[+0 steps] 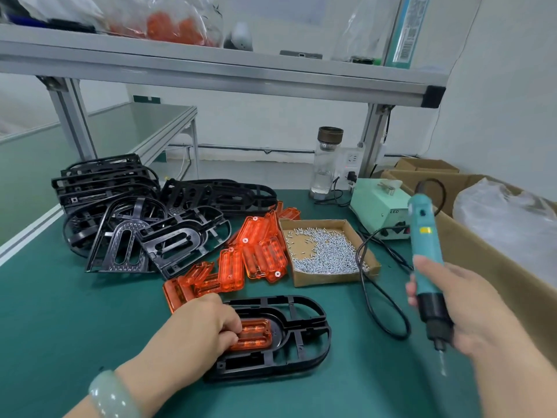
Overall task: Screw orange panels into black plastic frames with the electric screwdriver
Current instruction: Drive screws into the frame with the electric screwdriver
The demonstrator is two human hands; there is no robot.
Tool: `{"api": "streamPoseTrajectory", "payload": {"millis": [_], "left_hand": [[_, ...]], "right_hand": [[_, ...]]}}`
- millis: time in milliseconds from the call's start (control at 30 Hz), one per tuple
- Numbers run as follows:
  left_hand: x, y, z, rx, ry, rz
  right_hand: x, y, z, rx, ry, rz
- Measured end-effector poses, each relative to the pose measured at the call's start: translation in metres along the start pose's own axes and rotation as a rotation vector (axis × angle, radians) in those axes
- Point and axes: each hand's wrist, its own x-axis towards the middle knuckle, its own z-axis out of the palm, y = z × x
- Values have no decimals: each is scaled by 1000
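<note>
A black plastic frame (304,333) lies flat on the green mat in front of me, with an orange panel (256,333) seated in its recess. My left hand (208,324) rests on the frame's left end, its curled fingertips pressing on the panel. To the right, my right hand (452,300) grips the teal electric screwdriver (426,245) upright above the mat, bit pointing down, clear of the frame. Loose orange panels (241,260) lie in a heap behind the frame. A pile of black frames (135,212) sits at the back left.
An open cardboard tray of small silver screws (325,251) sits right of the orange heap. The screwdriver's black cable (373,297) loops across the mat to a pale green power box (376,206). A glass bottle (327,161) stands behind; a large cardboard box (482,248) borders the right edge.
</note>
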Motion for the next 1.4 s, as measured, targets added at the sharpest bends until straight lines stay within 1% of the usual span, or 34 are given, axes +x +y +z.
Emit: {"api": "streamPoseTrajectory", "payload": {"millis": [100,167,233,333,533,600,700,767,833,933,1033,1100,1167,1233,1400], "left_hand": [[1,9,3,-15,6,-1],[2,15,5,-12,5,-2],[3,18,5,-8,-2,-9],[3,16,4,-3,-40,-12],[12,20,-5,74,-136,-38],[26,24,-12,38,-85,-26],[63,41,-18,-20,78,17],[92,55,-17,-47,130,35],[121,65,-11,-28,101,51],[155,70,3,55,-43,74],[172,73,17,295,-235,74],[175,75,22,396,-293,51],[177,76,23,423,-255,85],[176,74,22,393,-217,124],[173,75,19,299,-130,118]], "right_hand": [[-7,-2,37,444,-190,-14],[-7,1,58,647,-312,7],[-3,7,74,766,-379,-8],[8,16,88,843,-429,-44],[31,34,90,931,-435,16],[37,40,90,936,-435,6],[42,43,92,915,-430,-56],[44,43,91,893,-438,-103],[46,44,89,855,-452,-135],[47,47,87,832,-481,-122],[48,47,87,833,-446,-120],[49,48,89,832,-421,-131],[49,48,90,828,-415,-135],[49,49,92,819,-415,-133],[48,51,93,816,-430,-124]]}}
